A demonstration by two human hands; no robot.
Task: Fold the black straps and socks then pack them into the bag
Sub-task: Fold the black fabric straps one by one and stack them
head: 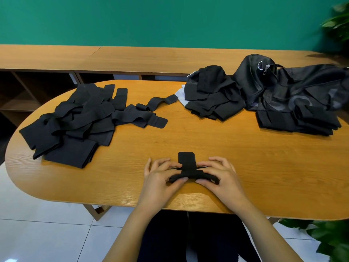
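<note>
The left grip and the right grip both grasp one black strap, seen from the head camera at the near edge of the wooden surface. Each grip pinches an end of the folded bundle between thumb and curled fingers, the left at its left end and the right at its right end. The strap lies crosswise between them, just above the surface. Its flat tab pokes out between the two grips, pointing away from the person.

Far to the left lies a loose pile of straps, well apart from the grips. A single curled strap trails from that pile toward the middle. On the far right sits the black bag, slumped, with a zipper pull near its top. Just left of the bag, touching it, is a heap of black socks on a bit of white cloth. In front of the bag rests a folded stack of black pieces. A green wall stands behind, and a leafy plant shows at lower right.
</note>
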